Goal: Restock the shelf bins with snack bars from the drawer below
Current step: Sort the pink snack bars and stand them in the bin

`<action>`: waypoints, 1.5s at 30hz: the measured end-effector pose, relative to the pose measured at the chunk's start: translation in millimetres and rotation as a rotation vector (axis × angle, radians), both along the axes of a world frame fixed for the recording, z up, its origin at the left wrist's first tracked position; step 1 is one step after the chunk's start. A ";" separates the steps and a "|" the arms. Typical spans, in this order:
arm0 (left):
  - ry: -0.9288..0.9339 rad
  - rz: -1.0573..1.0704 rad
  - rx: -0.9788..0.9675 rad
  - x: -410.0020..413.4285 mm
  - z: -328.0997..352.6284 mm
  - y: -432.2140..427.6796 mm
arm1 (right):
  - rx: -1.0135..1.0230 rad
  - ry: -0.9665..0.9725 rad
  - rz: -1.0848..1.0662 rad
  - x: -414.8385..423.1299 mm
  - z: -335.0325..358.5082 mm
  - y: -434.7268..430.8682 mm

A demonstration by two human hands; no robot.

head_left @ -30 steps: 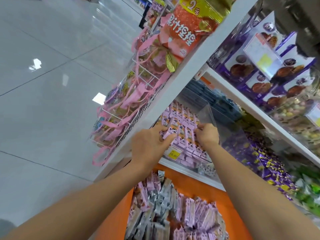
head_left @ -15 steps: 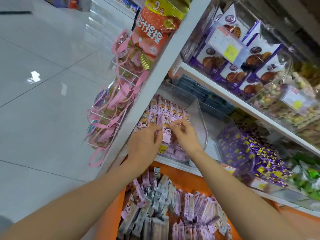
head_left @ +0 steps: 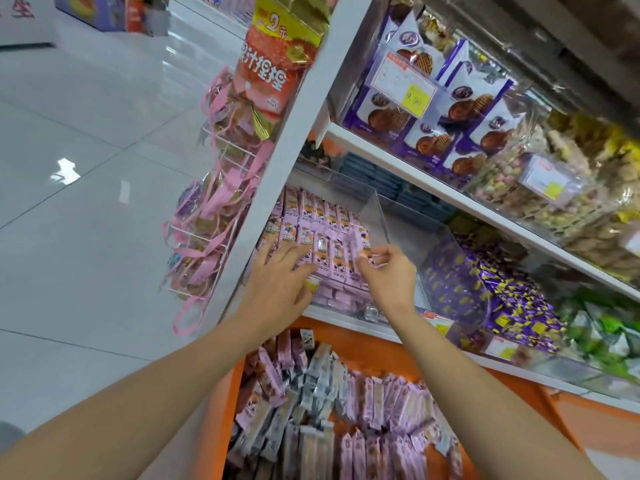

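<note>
At far left, wire rack point(head_left: 211, 216) hung with pink-ribboned packs, fixed to shelf end. Left hand point(head_left: 282, 278) laid flat, fingers spread, on rows of pink snack bars point(head_left: 311, 216) stood in clear bin point(head_left: 379, 209). One snack bar point(head_left: 358, 241) pinched between thumb and fingers of right hand point(head_left: 389, 275), tilted above rows. Purple sweets point(head_left: 485, 292) heaped in next bin. Below, orange drawer point(head_left: 230, 393) seen open, loose bars point(head_left: 349, 403) piled inside.
</note>
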State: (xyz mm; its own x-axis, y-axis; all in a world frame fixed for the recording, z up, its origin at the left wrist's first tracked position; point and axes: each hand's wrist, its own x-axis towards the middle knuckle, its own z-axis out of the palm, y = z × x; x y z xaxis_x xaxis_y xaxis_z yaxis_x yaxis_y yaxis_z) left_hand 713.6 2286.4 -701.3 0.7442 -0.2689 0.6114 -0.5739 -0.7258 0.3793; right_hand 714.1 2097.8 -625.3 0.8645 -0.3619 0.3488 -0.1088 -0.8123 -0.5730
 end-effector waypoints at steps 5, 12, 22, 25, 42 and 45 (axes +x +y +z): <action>0.008 -0.026 0.031 -2.0 -8.5 -3.0 | -0.142 -0.063 -0.049 -11.2 -11.8 -21.5; 0.012 -0.045 0.032 -1.4 -9.8 -1.4 | -0.216 -0.063 -0.117 -10.5 -23.2 -22.1; 0.021 0.009 0.011 -8.9 -4.8 -17.8 | -0.006 -0.124 0.012 -18.2 -19.8 -33.7; -0.066 -0.049 -0.007 -18.8 -1.0 -36.8 | 0.106 -0.144 0.155 -33.8 -12.9 -44.8; 0.792 -0.540 0.740 -68.7 -146.6 -176.1 | 0.124 0.880 0.163 -114.9 -179.2 -236.7; 0.856 -0.562 0.760 -76.2 -172.3 -198.4 | 0.047 1.094 0.271 -125.1 -202.5 -256.5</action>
State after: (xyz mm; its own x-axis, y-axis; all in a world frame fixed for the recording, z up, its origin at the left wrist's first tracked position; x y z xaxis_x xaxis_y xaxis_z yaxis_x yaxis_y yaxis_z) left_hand 637.3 2088.0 -873.6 0.4932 -0.7439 -0.4510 -0.6503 -0.6596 0.3768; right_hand 589.0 1841.4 -827.7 0.7490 -0.1084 -0.6536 -0.3943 -0.8657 -0.3083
